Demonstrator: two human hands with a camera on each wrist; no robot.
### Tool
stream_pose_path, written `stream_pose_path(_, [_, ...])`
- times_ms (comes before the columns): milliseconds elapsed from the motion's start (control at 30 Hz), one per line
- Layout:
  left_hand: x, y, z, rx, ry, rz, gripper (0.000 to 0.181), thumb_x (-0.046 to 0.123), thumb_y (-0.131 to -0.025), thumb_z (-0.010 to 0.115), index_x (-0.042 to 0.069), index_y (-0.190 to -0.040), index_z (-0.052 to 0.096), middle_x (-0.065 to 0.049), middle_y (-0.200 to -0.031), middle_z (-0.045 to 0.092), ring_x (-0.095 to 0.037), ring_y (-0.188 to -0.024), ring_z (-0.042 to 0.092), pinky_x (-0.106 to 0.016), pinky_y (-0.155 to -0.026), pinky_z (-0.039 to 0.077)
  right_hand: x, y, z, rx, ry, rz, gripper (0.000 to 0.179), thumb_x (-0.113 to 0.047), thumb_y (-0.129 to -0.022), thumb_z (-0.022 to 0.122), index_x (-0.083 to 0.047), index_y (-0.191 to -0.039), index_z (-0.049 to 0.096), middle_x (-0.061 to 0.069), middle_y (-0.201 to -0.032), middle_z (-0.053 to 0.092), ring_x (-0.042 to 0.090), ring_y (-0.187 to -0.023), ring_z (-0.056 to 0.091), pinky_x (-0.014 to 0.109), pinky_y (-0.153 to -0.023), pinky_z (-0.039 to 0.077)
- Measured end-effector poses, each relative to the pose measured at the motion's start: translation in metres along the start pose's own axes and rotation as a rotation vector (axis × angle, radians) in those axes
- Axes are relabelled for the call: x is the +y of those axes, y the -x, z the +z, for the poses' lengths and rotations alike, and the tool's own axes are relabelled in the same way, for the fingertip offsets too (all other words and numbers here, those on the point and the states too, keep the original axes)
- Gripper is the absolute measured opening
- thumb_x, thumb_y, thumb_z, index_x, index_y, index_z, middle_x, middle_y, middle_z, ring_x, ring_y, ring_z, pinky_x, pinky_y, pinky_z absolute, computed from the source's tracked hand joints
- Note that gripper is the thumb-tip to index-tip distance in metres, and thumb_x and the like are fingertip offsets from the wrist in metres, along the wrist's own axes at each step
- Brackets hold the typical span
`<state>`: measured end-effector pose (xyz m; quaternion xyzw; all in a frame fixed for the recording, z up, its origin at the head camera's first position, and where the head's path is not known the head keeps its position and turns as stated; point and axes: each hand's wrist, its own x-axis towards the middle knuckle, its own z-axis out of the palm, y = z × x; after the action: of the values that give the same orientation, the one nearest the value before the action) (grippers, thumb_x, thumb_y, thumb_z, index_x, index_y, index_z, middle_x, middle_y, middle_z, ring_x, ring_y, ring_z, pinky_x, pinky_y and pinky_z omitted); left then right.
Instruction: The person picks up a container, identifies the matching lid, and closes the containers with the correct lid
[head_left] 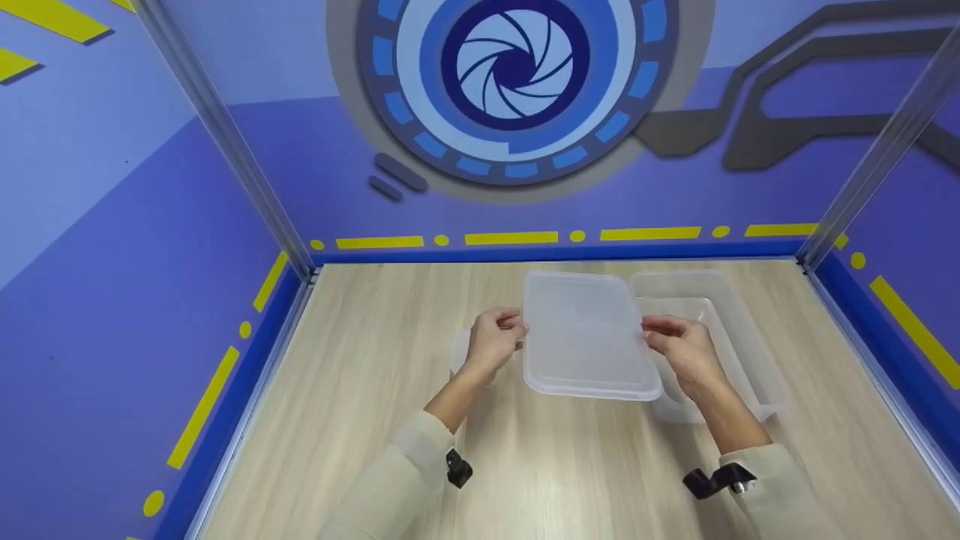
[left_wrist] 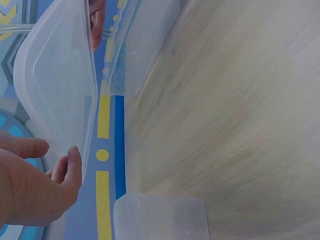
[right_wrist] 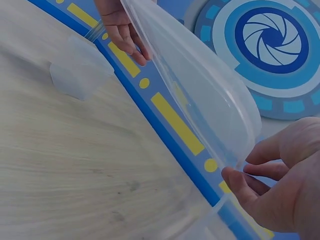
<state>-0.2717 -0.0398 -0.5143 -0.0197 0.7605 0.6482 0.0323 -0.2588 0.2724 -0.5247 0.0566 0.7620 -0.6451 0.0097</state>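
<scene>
A translucent plastic lid (head_left: 585, 330), rectangular with rounded corners, is held up above the table between both hands. My left hand (head_left: 495, 341) pinches its left edge, and my right hand (head_left: 682, 349) pinches the right edge. In the left wrist view the lid (left_wrist: 60, 85) stands tilted, well off the wood. Behind the right hand sits a large clear rectangular box (head_left: 750, 341), open at the top and partly covered by the lid and forearm. Beyond the left hand, mostly hidden by it, is a smaller translucent container (head_left: 457, 351); the left wrist view shows more of this container (left_wrist: 160, 217).
The light wood table (head_left: 360, 390) is bounded by blue printed walls (head_left: 285, 165) at the back and both sides. Metal posts (head_left: 225, 142) stand at the rear corners. A black strap (head_left: 459, 469) hangs at the left sleeve, another strap (head_left: 701, 484) at the right.
</scene>
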Motion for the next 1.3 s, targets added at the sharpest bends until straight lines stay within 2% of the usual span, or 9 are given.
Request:
stream_pose_path(233, [-0.001, -0.002, 0.002, -0.020, -0.042, -0.003, 0.038, 0.001, -0.098, 0.070, -0.008, -0.135, 0.065, -0.010, -0.107, 0.070, -0.018, -0.095, 0.070, -0.031, -0.085, 0.062, -0.004, -0.002, -0.004, -0.016, 0.051, -0.013, 0.038, 0.004, -0.100, 0.063, 0.018, -0.135, 0.060, 0.031, -0.131, 0.065, 0.011, -0.101, 0.065, 0.017, -0.086, 0.055])
stream_pose_path(400, [0.001, -0.002, 0.006, -0.070, 0.008, -0.027, 0.038, -0.001, -0.098, 0.068, -0.008, -0.135, 0.064, -0.012, -0.110, 0.068, -0.021, -0.098, 0.069, -0.033, -0.083, 0.063, -0.009, -0.004, -0.010, -0.028, 0.113, -0.019, 0.039, 0.004, -0.100, 0.061, 0.017, -0.136, 0.060, 0.032, -0.134, 0.063, 0.011, -0.103, 0.063, 0.016, -0.085, 0.053])
stream_pose_path(567, [0.000, -0.002, 0.012, -0.107, 0.042, -0.057, 0.041, -0.001, -0.100, 0.066, -0.009, -0.140, 0.059, -0.012, -0.113, 0.062, -0.022, -0.102, 0.066, -0.031, -0.079, 0.063, -0.010, -0.007, -0.016, -0.037, 0.143, -0.044, 0.038, 0.004, -0.099, 0.062, 0.017, -0.135, 0.061, 0.032, -0.131, 0.065, 0.010, -0.100, 0.063, 0.016, -0.084, 0.052])
stream_pose_path(733, [-0.001, -0.003, 0.019, -0.104, 0.029, -0.051, 0.041, -0.003, -0.099, 0.066, -0.009, -0.139, 0.060, -0.011, -0.110, 0.062, -0.021, -0.100, 0.066, -0.032, -0.078, 0.064, -0.011, -0.009, -0.019, -0.042, 0.164, -0.044, 0.038, 0.005, -0.099, 0.060, 0.019, -0.135, 0.060, 0.033, -0.130, 0.065, 0.013, -0.101, 0.065, 0.016, -0.084, 0.053])
stream_pose_path(933, [0.001, -0.004, 0.025, -0.097, 0.023, -0.044, 0.040, -0.002, -0.099, 0.066, -0.006, -0.139, 0.061, -0.010, -0.110, 0.062, -0.019, -0.097, 0.066, -0.031, -0.077, 0.064, -0.017, -0.010, -0.025, -0.071, 0.142, -0.009, 0.043, 0.005, -0.102, 0.054, 0.021, -0.142, 0.051, 0.037, -0.136, 0.057, 0.016, -0.103, 0.065, 0.018, -0.087, 0.057])
stream_pose_path(1167, [0.000, -0.008, 0.037, -0.061, 0.018, -0.057, 0.037, -0.004, -0.098, 0.067, -0.004, -0.134, 0.062, -0.009, -0.107, 0.061, -0.019, -0.093, 0.065, -0.031, -0.075, 0.063, -0.016, -0.015, -0.035, -0.092, 0.189, -0.004, 0.045, 0.001, -0.104, 0.054, 0.015, -0.147, 0.050, 0.033, -0.139, 0.056, 0.024, -0.110, 0.064, 0.019, -0.090, 0.057])
stream_pose_path(1300, [0.000, -0.010, 0.042, -0.049, 0.033, -0.059, 0.036, -0.004, -0.097, 0.067, -0.004, -0.132, 0.063, -0.007, -0.104, 0.061, -0.018, -0.090, 0.064, -0.030, -0.074, 0.063, -0.017, -0.016, -0.042, -0.095, 0.144, 0.016, 0.046, -0.002, -0.107, 0.054, 0.014, -0.150, 0.048, 0.032, -0.142, 0.053, 0.018, -0.109, 0.063, 0.018, -0.091, 0.056])
